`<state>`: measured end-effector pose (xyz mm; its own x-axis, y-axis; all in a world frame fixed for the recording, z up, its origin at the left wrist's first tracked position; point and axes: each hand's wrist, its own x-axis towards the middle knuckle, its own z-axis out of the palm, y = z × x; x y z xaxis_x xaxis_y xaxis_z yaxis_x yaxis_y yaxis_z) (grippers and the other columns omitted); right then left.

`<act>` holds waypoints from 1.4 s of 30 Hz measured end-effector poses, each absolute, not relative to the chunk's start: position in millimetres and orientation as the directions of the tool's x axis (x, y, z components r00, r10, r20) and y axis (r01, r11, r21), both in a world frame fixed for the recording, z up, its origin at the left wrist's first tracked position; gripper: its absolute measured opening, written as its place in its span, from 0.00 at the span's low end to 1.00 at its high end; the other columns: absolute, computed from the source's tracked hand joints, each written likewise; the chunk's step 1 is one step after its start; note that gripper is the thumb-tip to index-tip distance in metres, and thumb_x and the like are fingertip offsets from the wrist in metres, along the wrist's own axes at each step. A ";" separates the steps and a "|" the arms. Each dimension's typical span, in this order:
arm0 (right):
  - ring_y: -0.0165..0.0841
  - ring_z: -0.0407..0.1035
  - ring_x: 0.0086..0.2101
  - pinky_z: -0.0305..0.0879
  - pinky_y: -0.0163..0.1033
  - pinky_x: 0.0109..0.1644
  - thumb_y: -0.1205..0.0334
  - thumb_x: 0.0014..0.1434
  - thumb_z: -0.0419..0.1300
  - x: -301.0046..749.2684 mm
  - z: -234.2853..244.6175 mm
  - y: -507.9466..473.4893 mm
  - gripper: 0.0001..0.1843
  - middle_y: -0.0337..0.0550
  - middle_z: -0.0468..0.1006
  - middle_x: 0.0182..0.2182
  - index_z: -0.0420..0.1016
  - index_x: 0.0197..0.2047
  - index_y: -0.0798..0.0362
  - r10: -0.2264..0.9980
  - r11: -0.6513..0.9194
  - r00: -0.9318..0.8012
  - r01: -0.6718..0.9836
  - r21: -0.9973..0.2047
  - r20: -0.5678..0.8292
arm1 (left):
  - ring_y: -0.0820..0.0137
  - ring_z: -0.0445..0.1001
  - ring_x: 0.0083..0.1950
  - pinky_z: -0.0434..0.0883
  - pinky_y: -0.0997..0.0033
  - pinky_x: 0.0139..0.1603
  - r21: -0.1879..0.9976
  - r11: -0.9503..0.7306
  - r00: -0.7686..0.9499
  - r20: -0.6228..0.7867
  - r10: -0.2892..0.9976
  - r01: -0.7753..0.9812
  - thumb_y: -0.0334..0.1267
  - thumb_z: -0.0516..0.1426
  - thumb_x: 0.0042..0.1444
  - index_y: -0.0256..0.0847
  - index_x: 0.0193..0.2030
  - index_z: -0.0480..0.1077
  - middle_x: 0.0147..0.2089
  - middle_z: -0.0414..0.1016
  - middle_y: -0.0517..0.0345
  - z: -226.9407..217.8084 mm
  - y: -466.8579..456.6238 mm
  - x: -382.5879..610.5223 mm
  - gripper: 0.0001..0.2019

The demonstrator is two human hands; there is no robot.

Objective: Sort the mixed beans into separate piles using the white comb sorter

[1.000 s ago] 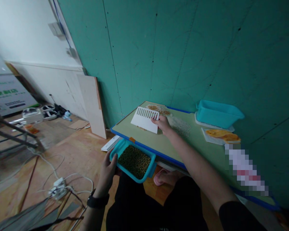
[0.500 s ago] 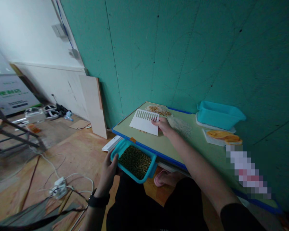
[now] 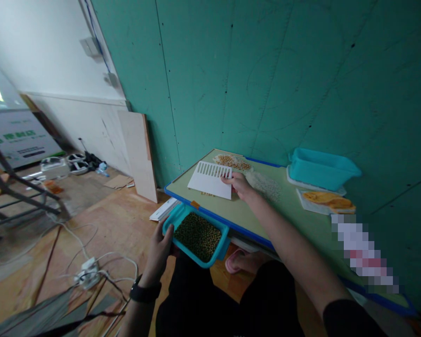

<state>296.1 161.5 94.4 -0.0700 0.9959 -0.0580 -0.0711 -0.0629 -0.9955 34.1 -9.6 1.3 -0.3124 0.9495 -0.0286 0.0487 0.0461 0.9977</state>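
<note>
My left hand (image 3: 161,244) grips the left side of a turquoise plastic tub (image 3: 205,263) below the table's front edge. Green beans (image 3: 192,229) and tan soybeans (image 3: 212,238) lie mixed inside it. Over the tabletop, my right hand (image 3: 241,184) pinches the right edge of a white slotted scraper (image 3: 210,184). The scraper's slots point toward the wall, and a few soybeans (image 3: 207,193) show by its near edge. Behind it sits a pile of soybeans mixed with white grains (image 3: 231,162). White grains (image 3: 266,185) also lie spread just right of my right hand.
A second turquoise tub (image 3: 323,168) stands on a white lid at the table's back right. An orange-yellow item on a white tray (image 3: 328,201) lies nearby. The blue-edged table (image 3: 294,229) meets a green wall. Cables and a power strip (image 3: 88,274) lie on the floor at left.
The scraper has shifted very slightly toward the table's near edge in my right hand. The tub in my left hand stays in place, and the view has moved a little.
</note>
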 end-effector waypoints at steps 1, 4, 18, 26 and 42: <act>0.34 0.74 0.27 0.71 0.37 0.31 0.65 0.46 0.70 296.3 94.5 161.5 0.08 0.42 0.83 0.29 0.79 0.32 0.55 0.996 -0.063 -0.072 -0.068 -0.996 -0.058 | 0.68 0.68 0.11 0.68 0.73 0.10 0.998 0.043 -0.312 -0.026 0.950 0.048 0.57 0.58 0.59 0.37 0.64 0.64 0.14 0.65 0.73 1.4 -9.5 34.1 0.33; 0.34 0.73 0.26 0.69 0.36 0.29 0.65 0.45 0.71 296.7 95.5 160.9 0.09 0.42 0.83 0.28 0.78 0.32 0.55 0.995 -0.064 -0.076 -0.064 -0.996 -0.059 | 0.69 0.68 0.11 0.68 0.74 0.10 0.998 0.041 -0.317 -0.027 0.948 0.037 0.56 0.58 0.59 0.38 0.64 0.64 0.14 0.66 0.73 1.9 -9.8 34.5 0.33; 0.32 0.72 0.25 0.67 0.35 0.29 0.67 0.46 0.69 299.0 94.8 163.0 0.09 0.40 0.81 0.27 0.79 0.34 0.55 0.992 -0.106 -0.078 -0.067 -0.992 -0.101 | 0.69 0.68 0.12 0.69 0.73 0.11 0.998 0.047 -0.305 -0.031 0.952 0.045 0.57 0.57 0.59 0.38 0.65 0.63 0.14 0.65 0.73 4.4 -9.9 35.8 0.34; 0.33 0.74 0.28 0.71 0.36 0.33 0.69 0.51 0.68 298.5 96.9 161.3 0.07 0.41 0.83 0.30 0.79 0.36 0.55 0.991 -0.118 -0.074 -0.096 -0.988 -0.111 | 0.68 0.68 0.12 0.69 0.72 0.11 0.999 0.041 -0.300 -0.028 0.953 0.036 0.57 0.58 0.59 0.38 0.66 0.62 0.14 0.65 0.73 4.1 -10.5 35.4 0.34; 0.33 0.75 0.27 0.72 0.37 0.31 0.69 0.54 0.68 286.1 96.0 160.5 0.07 0.40 0.83 0.29 0.79 0.37 0.55 0.976 -0.159 -0.163 -0.106 -0.982 -0.141 | 0.69 0.70 0.14 0.70 0.74 0.13 0.997 0.060 -0.273 -0.072 0.959 -0.053 0.51 0.58 0.60 0.38 0.66 0.62 0.17 0.68 0.71 13.8 -15.0 31.4 0.31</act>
<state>286.1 160.5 96.0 -0.1631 0.9765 -0.1410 -0.1059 -0.1594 -0.9815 31.4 -15.0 13.8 -0.2727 0.9594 -0.0723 -0.0529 0.0600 0.9968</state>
